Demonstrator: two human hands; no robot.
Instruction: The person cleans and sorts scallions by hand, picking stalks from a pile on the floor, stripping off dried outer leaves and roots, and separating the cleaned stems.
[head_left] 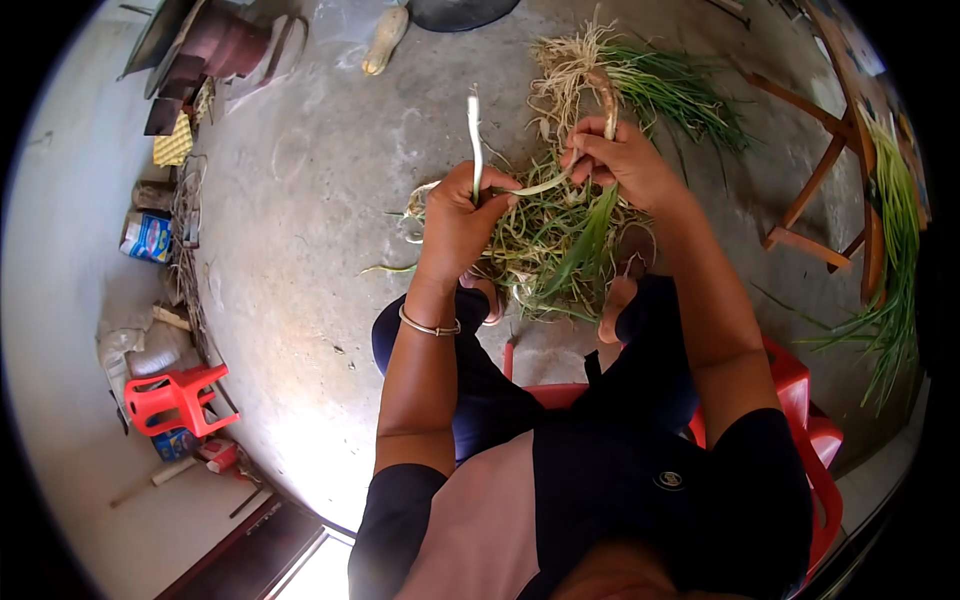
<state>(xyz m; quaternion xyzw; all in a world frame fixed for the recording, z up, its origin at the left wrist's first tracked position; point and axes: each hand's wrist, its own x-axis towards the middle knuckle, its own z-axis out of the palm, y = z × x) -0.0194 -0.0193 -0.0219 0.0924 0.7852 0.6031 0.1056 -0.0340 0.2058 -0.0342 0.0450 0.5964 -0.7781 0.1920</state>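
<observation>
1. A slender white stalk with a green-tinged base (pixel 475 140) is held nearly upright in the left hand (pixel 462 212), whose fingers are curled closed around its lower part.
2. A thin, pale green strip (pixel 545 186) is stretched between the two hands; one end is pinched at the left thumb and the other is met by the right fingertips.
3. A thicker stalk with brown, soiled skin (pixel 606 95) is gripped in the right hand (pixel 628 165), its brown end pointing away from the body.
4. Long green leaves (pixel 600 225) are seen just below the right hand; whether they belong to the brown stalk cannot be told.
5. Beneath the hands, a tangled heap of green and yellowed leaves (pixel 550 240) is spread on the grey concrete floor (pixel 290 250), between the feet.
6. Beyond the right hand, a bunch of green-leaved stalks with pale, stringy roots (pixel 690 92) is laid on the floor, its roots partly overlapped in view by the brown stalk.
7. At the far right, another bundle of long green leaves (pixel 895 240) is draped beside a brown wooden frame (pixel 835 150).
8. A red plastic chair (pixel 825 490) is occupied by the person.
</observation>
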